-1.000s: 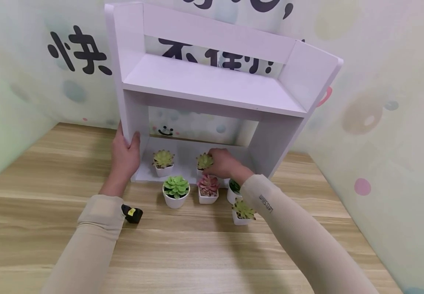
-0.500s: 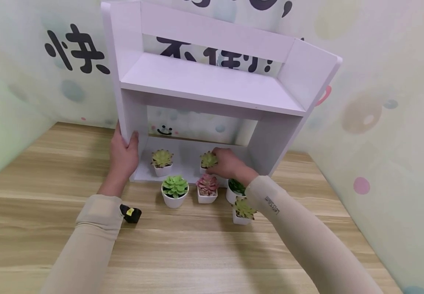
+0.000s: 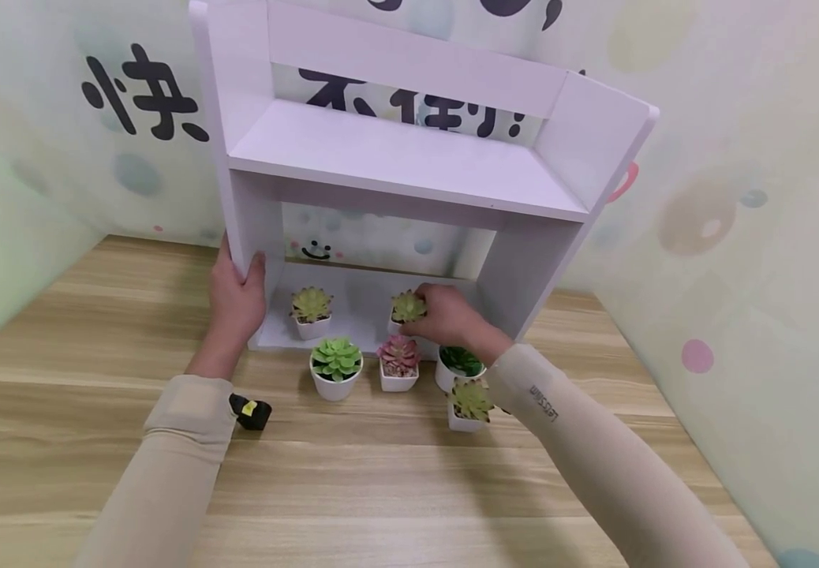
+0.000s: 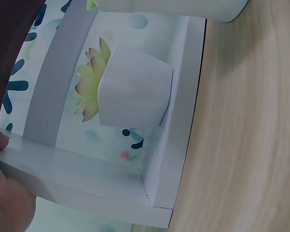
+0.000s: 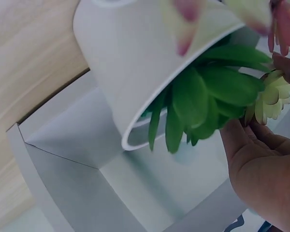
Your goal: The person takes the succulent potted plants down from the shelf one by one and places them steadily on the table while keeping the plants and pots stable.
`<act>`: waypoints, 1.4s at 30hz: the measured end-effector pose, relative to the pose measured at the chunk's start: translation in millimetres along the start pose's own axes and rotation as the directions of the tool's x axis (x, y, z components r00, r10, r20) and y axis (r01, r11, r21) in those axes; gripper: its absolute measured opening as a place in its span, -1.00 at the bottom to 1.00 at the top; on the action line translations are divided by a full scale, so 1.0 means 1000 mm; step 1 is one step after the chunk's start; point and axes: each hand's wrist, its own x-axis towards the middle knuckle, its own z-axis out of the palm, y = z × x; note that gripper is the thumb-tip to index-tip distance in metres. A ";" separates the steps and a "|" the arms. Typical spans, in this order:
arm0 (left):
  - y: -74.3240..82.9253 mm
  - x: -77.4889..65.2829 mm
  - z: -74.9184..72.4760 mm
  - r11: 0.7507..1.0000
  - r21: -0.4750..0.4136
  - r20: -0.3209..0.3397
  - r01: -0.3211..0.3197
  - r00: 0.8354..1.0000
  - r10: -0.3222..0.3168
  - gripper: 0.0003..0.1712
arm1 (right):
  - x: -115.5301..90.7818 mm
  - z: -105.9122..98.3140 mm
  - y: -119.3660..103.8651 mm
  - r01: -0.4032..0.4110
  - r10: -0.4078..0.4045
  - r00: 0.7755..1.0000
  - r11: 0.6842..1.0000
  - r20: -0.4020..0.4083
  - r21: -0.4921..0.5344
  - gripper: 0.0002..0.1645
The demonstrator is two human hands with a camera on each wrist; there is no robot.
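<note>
My left hand grips the left side panel of a white two-tier shelf, thumb on the inner face. Inside the lower tier, my right hand holds a small yellow-green potted succulent between thumb and fingers; its leaves show beside the fingertips in the right wrist view. A similar succulent in a square white pot stands on the lower board at the left. Whether the held pot touches the board, I cannot tell.
Before the shelf, on the wooden table, stand a bright green succulent, a reddish one, a dark green one and another yellow-green one. A black object with a yellow mark lies by the left sleeve. Walls enclose the back and right.
My right hand has shifted the held succulent a little to the right along the lower tier. The left hand stays on the side panel. The head view has drifted slightly.
</note>
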 end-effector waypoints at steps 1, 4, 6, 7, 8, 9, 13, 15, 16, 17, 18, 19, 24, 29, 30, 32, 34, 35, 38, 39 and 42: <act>0.000 0.000 0.000 1.000 -0.004 0.002 0.001 1.000 -0.001 -0.42 | -0.001 -0.001 0.000 0.003 -0.003 1.000 1.000 -0.005 0.006 -0.38; 0.000 0.000 -0.001 1.000 -0.001 -0.003 -0.001 1.000 0.001 -0.42 | -0.002 -0.003 0.001 0.014 -0.014 0.999 1.000 -0.030 0.010 -0.40; 0.000 0.000 -0.001 1.000 0.005 -0.006 -0.004 1.000 0.004 -0.42 | -0.003 -0.005 0.001 0.026 -0.025 0.998 0.999 -0.054 0.018 -0.43; -0.001 0.000 -0.001 1.000 0.005 -0.007 -0.006 1.000 0.006 -0.42 | -0.004 -0.006 0.001 0.029 -0.028 0.998 0.999 -0.063 0.019 -0.44; -0.001 0.001 -0.001 1.000 0.010 -0.011 -0.007 1.000 0.007 -0.42 | -0.004 -0.007 0.001 0.032 -0.030 0.997 0.999 -0.072 0.020 -0.45; -0.001 0.001 -0.001 1.000 0.014 -0.011 -0.006 1.000 0.006 -0.42 | -0.005 -0.008 0.001 0.036 -0.034 0.996 0.999 -0.079 0.023 -0.46; 0.000 0.000 -0.001 1.000 0.013 -0.001 -0.001 1.000 0.001 -0.42 | -0.010 -0.013 -0.001 0.048 -0.045 0.994 0.999 -0.096 0.025 -0.49; 0.000 0.000 -0.001 1.000 0.007 0.003 0.001 1.000 -0.001 -0.42 | -0.013 -0.015 -0.003 0.057 -0.054 0.993 0.998 -0.103 0.032 -0.51; 0.001 0.000 -0.001 1.000 0.002 0.004 0.000 1.000 0.000 -0.42 | -0.015 -0.016 -0.004 0.060 -0.056 0.993 0.998 -0.107 0.037 -0.51; 0.001 0.000 -0.001 1.000 0.002 0.004 0.001 1.000 -0.001 -0.42 | -0.016 -0.017 -0.004 0.060 -0.055 0.992 0.997 -0.109 0.043 -0.51; 0.001 0.000 -0.001 1.000 0.001 0.004 0.000 1.000 0.000 -0.42 | -0.018 -0.018 -0.005 0.060 -0.054 0.992 0.997 -0.112 0.050 -0.52; 0.001 0.000 -0.001 1.000 0.001 0.005 0.000 1.000 0.000 -0.42 | -0.019 -0.019 -0.005 0.058 -0.052 0.992 0.997 -0.113 0.057 -0.52; 0.002 -0.001 -0.002 1.000 0.009 0.010 0.005 1.000 -0.005 -0.42 | -0.025 -0.023 -0.005 0.050 -0.043 0.992 0.997 -0.119 0.061 -0.55; 0.003 -0.002 -0.002 1.000 -0.003 0.008 0.000 1.000 0.000 -0.42 | -0.030 -0.025 -0.007 0.056 -0.048 0.991 0.997 -0.128 0.057 -0.55; 0.003 -0.002 -0.002 1.000 -0.008 0.009 0.001 1.000 -0.001 -0.42 | -0.031 -0.025 -0.007 0.060 -0.052 0.990 0.997 -0.129 0.057 -0.55; 0.003 -0.002 -0.002 1.000 -0.013 0.009 -0.001 1.000 0.001 -0.42 | -0.034 -0.026 -0.009 0.074 -0.066 0.989 0.995 -0.133 0.060 -0.54; 0.004 -0.002 -0.002 1.000 -0.014 0.010 -0.002 1.000 0.002 -0.42 | -0.037 -0.027 -0.011 0.090 -0.081 0.987 0.994 -0.139 0.061 -0.54; 0.003 -0.002 -0.002 1.000 -0.012 0.011 -0.002 1.000 0.002 -0.42 | -0.039 -0.027 -0.012 0.099 -0.090 0.986 0.993 -0.143 0.059 -0.55; 0.003 -0.002 -0.002 1.000 -0.009 0.013 -0.002 1.000 0.003 -0.42 | -0.044 -0.029 -0.015 0.115 -0.105 0.982 0.992 -0.156 0.051 -0.57; 0.003 -0.002 -0.002 1.000 -0.006 0.012 -0.004 1.000 0.004 -0.42 | -0.046 -0.029 -0.015 0.119 -0.110 0.981 0.992 -0.162 0.048 -0.58; 0.003 -0.002 -0.002 1.000 -0.003 0.013 -0.004 1.000 0.004 -0.42 | -0.050 -0.030 -0.015 0.121 -0.111 0.979 0.991 -0.172 0.049 -0.59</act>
